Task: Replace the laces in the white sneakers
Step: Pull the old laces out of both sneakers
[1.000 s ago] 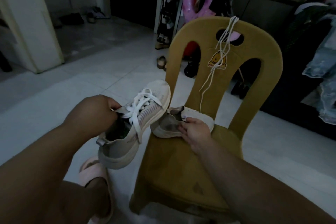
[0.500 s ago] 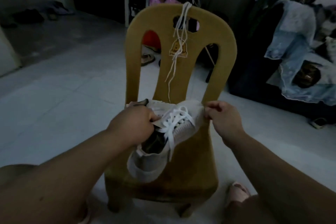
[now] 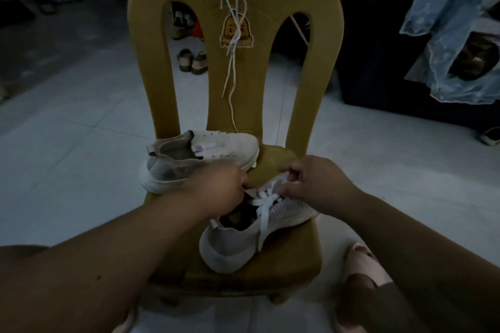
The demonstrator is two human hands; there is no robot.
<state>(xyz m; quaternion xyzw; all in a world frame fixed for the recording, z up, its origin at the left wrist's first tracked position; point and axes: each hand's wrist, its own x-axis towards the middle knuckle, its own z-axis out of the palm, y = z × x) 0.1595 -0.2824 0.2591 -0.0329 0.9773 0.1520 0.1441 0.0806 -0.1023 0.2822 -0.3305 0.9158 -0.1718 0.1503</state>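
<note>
Two white sneakers lie on the yellow plastic chair (image 3: 286, 265). The near sneaker (image 3: 238, 238) still carries a white lace, its ends hanging over the side. My left hand (image 3: 216, 189) grips that shoe at the tongue. My right hand (image 3: 308, 184) pinches the lace over the toe end. The far sneaker (image 3: 203, 157) rests on its sole at the back left of the seat, with no lace in it. Loose white laces (image 3: 232, 43) hang from the hole in the chair back.
Pale tiled floor surrounds the chair. Sandals (image 3: 192, 61) stand behind it on the floor. Blue cloth (image 3: 457, 35) drapes over dark furniture at the right. My foot in a pink slipper (image 3: 365, 265) is beside the chair's front right leg.
The laced sneaker has come from my left side down onto the chair seat. My right hand let go of the unlaced shoe and moved to the laced shoe's lace. The view turned to face the chair.
</note>
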